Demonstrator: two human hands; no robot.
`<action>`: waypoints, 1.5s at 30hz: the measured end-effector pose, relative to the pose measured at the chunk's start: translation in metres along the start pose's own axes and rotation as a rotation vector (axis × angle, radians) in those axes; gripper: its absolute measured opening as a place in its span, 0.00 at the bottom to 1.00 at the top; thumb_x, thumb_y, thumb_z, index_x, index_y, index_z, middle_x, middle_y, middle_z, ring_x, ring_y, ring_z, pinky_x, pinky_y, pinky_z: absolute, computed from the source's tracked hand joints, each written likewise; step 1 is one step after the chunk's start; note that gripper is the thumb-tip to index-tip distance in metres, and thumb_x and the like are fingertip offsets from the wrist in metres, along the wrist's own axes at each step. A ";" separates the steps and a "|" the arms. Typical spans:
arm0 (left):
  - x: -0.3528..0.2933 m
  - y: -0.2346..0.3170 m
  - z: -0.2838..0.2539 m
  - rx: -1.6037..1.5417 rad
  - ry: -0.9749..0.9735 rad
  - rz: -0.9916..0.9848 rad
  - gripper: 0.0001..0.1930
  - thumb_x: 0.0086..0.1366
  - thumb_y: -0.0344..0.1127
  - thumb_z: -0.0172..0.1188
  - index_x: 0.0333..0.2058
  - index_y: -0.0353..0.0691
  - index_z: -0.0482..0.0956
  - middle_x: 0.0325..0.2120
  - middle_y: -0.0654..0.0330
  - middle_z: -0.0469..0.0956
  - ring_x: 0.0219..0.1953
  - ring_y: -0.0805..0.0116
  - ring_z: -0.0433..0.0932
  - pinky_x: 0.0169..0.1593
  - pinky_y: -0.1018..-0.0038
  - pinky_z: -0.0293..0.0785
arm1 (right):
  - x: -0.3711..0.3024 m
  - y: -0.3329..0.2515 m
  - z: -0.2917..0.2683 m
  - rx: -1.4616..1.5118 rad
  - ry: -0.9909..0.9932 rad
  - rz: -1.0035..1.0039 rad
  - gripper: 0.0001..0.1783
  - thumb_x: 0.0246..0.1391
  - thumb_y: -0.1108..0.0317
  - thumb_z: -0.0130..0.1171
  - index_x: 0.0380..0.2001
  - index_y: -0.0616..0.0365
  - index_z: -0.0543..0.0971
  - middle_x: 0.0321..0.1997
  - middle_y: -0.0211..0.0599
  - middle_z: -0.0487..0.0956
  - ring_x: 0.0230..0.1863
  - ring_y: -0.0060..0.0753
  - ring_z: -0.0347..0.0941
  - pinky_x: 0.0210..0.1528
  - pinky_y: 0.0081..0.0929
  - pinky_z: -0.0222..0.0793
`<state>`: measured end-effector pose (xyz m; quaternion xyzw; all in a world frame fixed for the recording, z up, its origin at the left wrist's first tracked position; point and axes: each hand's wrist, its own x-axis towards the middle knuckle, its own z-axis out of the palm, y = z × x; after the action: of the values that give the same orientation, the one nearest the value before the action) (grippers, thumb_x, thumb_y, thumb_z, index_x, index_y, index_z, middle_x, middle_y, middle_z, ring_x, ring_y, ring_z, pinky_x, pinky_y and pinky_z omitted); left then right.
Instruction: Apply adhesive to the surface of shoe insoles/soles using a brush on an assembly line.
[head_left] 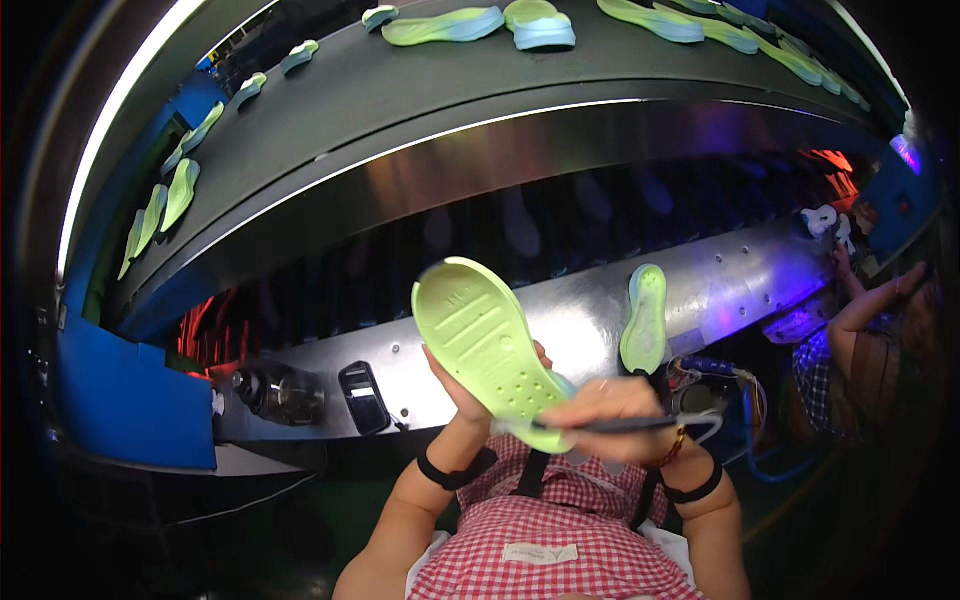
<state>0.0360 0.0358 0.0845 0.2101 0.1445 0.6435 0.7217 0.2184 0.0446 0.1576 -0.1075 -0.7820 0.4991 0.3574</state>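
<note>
A lime-green shoe sole (478,325) is held up in front of my chest, tilted, its ribbed and dotted face showing. My left hand (458,393) is closed round its edge, fingers partly hidden behind it. My right hand (610,402) grips a slim dark-handled tool (632,426) across the sole's narrow lower end. Motion blurs the tool's pale tip, and its exact kind is unclear; a pale curved end sticks out past my right wrist. Another green sole (646,315), with a bluish edge, lies on the metal ledge (570,325) to the right.
Beyond the ledge runs a dark conveyor belt (330,130) carrying several green-blue soles (445,27). On the ledge's left are a dark bottle (280,394) and a black phone-like device (364,398). Cables (745,385) hang at the right, near another person's arm (862,312).
</note>
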 end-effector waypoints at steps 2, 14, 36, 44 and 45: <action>0.004 0.002 0.000 0.051 0.016 0.110 0.51 0.48 0.77 0.17 0.47 0.35 0.64 0.32 0.44 0.73 0.33 0.53 0.74 0.38 0.61 0.71 | -0.001 0.014 -0.009 -0.208 0.245 0.107 0.13 0.41 0.77 0.60 0.34 0.58 0.79 0.31 0.39 0.79 0.29 0.31 0.75 0.34 0.22 0.71; 0.010 0.024 0.018 -0.015 0.079 0.351 0.50 0.48 0.77 0.19 0.46 0.37 0.68 0.29 0.45 0.74 0.30 0.53 0.74 0.37 0.62 0.70 | -0.017 0.005 -0.004 0.004 0.009 0.111 0.13 0.39 0.77 0.63 0.34 0.59 0.79 0.33 0.38 0.79 0.34 0.33 0.75 0.38 0.23 0.71; 0.011 0.023 0.038 -0.136 0.204 0.132 0.45 0.52 0.73 0.33 0.56 0.38 0.55 0.49 0.45 0.64 0.46 0.50 0.69 0.50 0.56 0.66 | -0.032 0.028 -0.009 0.729 0.413 0.437 0.12 0.44 0.83 0.55 0.35 0.66 0.76 0.41 0.45 0.76 0.43 0.31 0.72 0.47 0.24 0.68; 0.002 0.010 -0.005 -0.003 -0.060 -0.203 0.35 0.54 0.54 0.48 0.53 0.32 0.59 0.45 0.46 0.69 0.45 0.52 0.72 0.46 0.61 0.71 | -0.019 -0.008 -0.028 0.230 -0.052 0.317 0.12 0.43 0.79 0.60 0.35 0.62 0.78 0.38 0.40 0.78 0.36 0.22 0.74 0.38 0.15 0.70; 0.004 0.013 -0.004 0.032 -0.099 -0.257 0.33 0.55 0.50 0.49 0.54 0.33 0.58 0.46 0.46 0.68 0.46 0.54 0.71 0.47 0.64 0.70 | -0.017 -0.011 -0.030 0.217 -0.028 0.292 0.12 0.43 0.79 0.59 0.35 0.62 0.78 0.37 0.42 0.78 0.35 0.25 0.75 0.38 0.17 0.71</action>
<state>0.0231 0.0415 0.0876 0.2327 0.1446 0.5322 0.8010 0.2524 0.0514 0.1663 -0.1739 -0.7044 0.6288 0.2798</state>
